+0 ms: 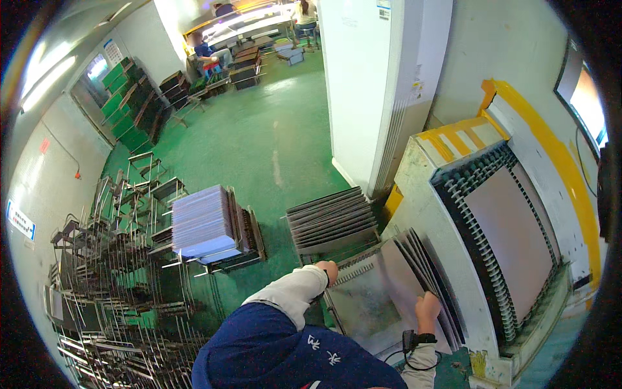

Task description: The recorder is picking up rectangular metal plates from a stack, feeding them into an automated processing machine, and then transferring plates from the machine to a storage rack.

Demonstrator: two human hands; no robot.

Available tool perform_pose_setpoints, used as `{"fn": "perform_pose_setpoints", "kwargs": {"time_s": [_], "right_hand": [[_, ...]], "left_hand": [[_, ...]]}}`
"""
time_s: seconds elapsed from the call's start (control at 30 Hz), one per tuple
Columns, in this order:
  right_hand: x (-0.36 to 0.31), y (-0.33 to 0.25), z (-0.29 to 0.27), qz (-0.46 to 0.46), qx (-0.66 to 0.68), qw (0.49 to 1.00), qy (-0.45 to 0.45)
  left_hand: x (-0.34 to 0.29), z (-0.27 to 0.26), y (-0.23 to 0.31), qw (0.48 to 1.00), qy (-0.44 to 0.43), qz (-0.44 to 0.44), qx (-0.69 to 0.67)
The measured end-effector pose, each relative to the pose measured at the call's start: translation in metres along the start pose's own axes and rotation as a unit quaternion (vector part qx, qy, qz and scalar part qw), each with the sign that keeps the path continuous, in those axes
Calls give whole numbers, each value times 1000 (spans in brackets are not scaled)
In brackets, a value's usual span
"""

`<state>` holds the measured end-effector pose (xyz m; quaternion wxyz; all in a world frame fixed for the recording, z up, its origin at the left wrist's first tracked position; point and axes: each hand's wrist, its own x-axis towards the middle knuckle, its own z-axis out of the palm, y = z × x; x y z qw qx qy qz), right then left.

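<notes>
In front of me stands a metal rack (353, 264) with a toothed rail, holding thin, flat grey panels (414, 262) on edge, bunched toward its right side. My left hand (329, 271) is closed at the rack's far left corner, its fingers partly hidden. My right hand (427, 311) is closed on the edge of one of the panels, its wrist in a dark band with a small black device. A broad panel face (372, 301) leans inside the rack between my hands.
To my right, a machine with spiral rollers (479, 243) carries a flat panel (512, 227). Another filled rack (334, 220) stands just beyond mine. Left are a rack of bluish-white panels (202, 220) and many bare metal racks (123, 259). A white pillar (359, 84) rises ahead; people sit far off.
</notes>
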<state>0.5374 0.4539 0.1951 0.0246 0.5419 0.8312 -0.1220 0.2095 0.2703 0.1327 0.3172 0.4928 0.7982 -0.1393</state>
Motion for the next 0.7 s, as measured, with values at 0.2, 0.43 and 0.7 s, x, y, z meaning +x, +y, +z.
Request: {"fn": "perform_pose_setpoints", "kwargs": {"time_s": [0.2,0.43,0.7], "right_hand": [[1,3,4,24,-13,1000,-1],[-1,9,9,16,-6,1000,1],[-6,-11,-8,21,2,1000,-5]], "left_hand": [[1,1,1,998,13,-39,-51],[2,2,3,999,20,-12,-27],[38,33,-18,997,-72,8,37]]}}
